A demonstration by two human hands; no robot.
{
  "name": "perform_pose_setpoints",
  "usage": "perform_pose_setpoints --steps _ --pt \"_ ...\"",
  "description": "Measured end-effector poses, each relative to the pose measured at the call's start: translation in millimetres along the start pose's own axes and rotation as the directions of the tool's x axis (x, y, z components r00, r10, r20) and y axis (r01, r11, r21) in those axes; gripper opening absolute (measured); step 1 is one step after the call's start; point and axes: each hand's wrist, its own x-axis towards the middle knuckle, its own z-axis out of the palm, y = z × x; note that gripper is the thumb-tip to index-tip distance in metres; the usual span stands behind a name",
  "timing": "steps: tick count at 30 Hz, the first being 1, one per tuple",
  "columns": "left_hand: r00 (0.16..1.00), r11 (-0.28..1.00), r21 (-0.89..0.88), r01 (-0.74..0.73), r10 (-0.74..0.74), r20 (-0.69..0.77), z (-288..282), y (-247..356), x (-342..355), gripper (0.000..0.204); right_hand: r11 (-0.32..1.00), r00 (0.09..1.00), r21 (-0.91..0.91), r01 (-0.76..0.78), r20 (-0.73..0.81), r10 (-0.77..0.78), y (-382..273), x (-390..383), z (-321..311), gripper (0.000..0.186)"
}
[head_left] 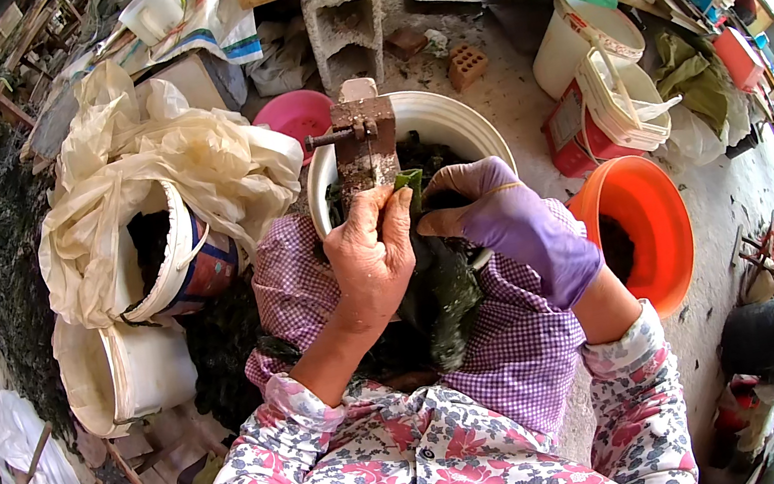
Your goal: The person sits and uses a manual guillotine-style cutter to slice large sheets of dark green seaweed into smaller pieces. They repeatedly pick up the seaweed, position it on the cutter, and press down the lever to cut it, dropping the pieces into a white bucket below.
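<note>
Close in front of me, my left hand, bare, pinches a strip of dark green seaweed between thumb and fingers. A short green end sticks up past the fingertips, and the rest hangs towards my lap. In a purple glove, my right hand has thumb and fingers closed on the same seaweed, just right of the left hand. Beyond my hands stands a rusty metal clamp with a screw bar on its left. Behind it is a white bucket with dark seaweed inside, partly hidden by the clamp and hands.
To the left, a bucket draped with cream plastic sheeting stands above a tipped white bucket. An orange bucket is at my right. Beyond are a pink basin, white tubs, a concrete block and a brick.
</note>
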Motion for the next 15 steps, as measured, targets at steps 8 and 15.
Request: perform_pose_setpoints --steps 8,15 --pt "0.901 0.884 -0.193 0.426 -0.394 0.182 24 -8 -5 0.021 0.151 0.612 -0.955 0.257 0.039 -0.790 19 -49 44 0.008" --pt "0.932 0.922 -0.182 0.342 -0.308 0.193 20 -8 -7 0.018 0.839 0.847 -0.537 0.089 -0.402 -0.347 22 -55 26 0.043"
